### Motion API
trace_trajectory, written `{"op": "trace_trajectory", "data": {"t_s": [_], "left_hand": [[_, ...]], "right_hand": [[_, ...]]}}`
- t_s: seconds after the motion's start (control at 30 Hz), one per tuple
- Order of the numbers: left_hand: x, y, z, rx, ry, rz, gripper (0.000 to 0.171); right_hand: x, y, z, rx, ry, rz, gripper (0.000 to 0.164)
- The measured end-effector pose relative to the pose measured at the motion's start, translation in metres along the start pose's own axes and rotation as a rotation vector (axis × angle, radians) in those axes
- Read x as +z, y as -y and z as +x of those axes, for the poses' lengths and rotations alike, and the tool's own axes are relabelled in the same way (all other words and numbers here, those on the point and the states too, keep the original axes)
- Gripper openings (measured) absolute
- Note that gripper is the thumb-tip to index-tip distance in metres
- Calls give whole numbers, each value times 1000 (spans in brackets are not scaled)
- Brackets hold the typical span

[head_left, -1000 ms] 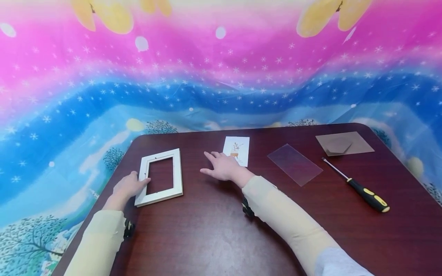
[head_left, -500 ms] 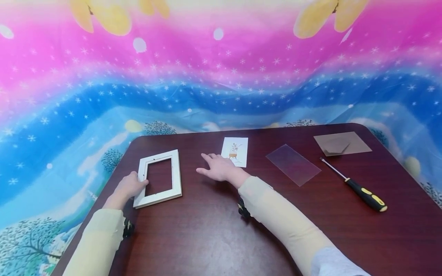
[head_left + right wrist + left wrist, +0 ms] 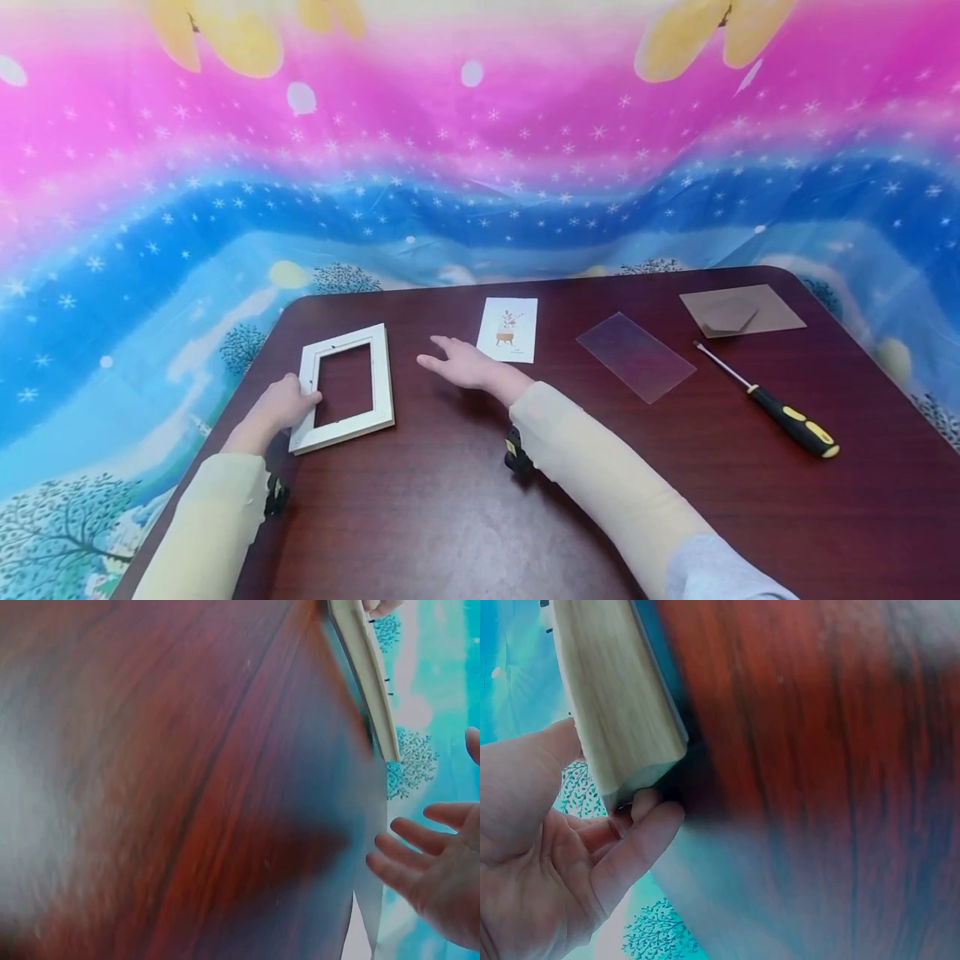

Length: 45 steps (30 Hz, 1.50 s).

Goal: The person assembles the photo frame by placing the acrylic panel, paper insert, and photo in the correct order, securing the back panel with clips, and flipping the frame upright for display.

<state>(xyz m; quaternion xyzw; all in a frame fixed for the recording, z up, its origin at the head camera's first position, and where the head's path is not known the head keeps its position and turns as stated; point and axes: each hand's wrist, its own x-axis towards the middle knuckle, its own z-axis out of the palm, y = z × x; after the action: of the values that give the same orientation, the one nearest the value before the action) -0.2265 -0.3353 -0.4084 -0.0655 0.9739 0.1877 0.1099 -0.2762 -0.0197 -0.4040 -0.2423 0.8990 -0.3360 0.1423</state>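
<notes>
At the left of the table a white picture frame (image 3: 382, 371) lies with its opening bare, small dark tabs along its inner edge. My left hand (image 3: 279, 406) grips its left side, thumb over the bar; in the left wrist view, fingers of the left hand (image 3: 525, 877) curl at the lower corner of the frame (image 3: 619, 697). My right hand (image 3: 467, 367) hovers over the table between the frame and a white card (image 3: 517, 321) printed with a potted plant. In the right wrist view the right hand (image 3: 450, 877) has its fingers spread, holding nothing.
Right of the card lies a clear plastic sheet (image 3: 636, 358). A brown backing board (image 3: 776, 308) with a folded flap is at the back right. A black-and-yellow screwdriver (image 3: 795, 421) lies before it. A printed cloth (image 3: 480, 167) hangs behind the table (image 3: 420, 517).
My right hand has drifted a little left toward the picture frame, uncovering the plant print on the card. The left hand keeps its grip on the frame.
</notes>
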Motion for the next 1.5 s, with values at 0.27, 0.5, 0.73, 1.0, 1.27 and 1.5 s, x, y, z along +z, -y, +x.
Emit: {"op": "trace_trajectory", "data": {"t_s": [0.27, 0.5, 0.73, 1.0, 1.27, 1.5], "left_hand": [[1, -6, -7, 17, -11, -16, 47], [2, -20, -10, 43, -43, -35, 47], [1, -35, -12, 38, -53, -27, 51], [1, -46, -16, 52, -88, -34, 52], [4, -51, -16, 81, -150, -93, 52], [12, -53, -11, 172, -102, -314, 63]], "right_hand": [[14, 13, 2, 33, 8, 337, 62], [22, 18, 5, 101, 30, 752, 62], [23, 23, 6, 130, 17, 878, 55], [24, 21, 11, 106, -40, 855, 44], [18, 18, 8, 93, -50, 828, 41], [5, 5, 2, 72, -49, 781, 45]]}}
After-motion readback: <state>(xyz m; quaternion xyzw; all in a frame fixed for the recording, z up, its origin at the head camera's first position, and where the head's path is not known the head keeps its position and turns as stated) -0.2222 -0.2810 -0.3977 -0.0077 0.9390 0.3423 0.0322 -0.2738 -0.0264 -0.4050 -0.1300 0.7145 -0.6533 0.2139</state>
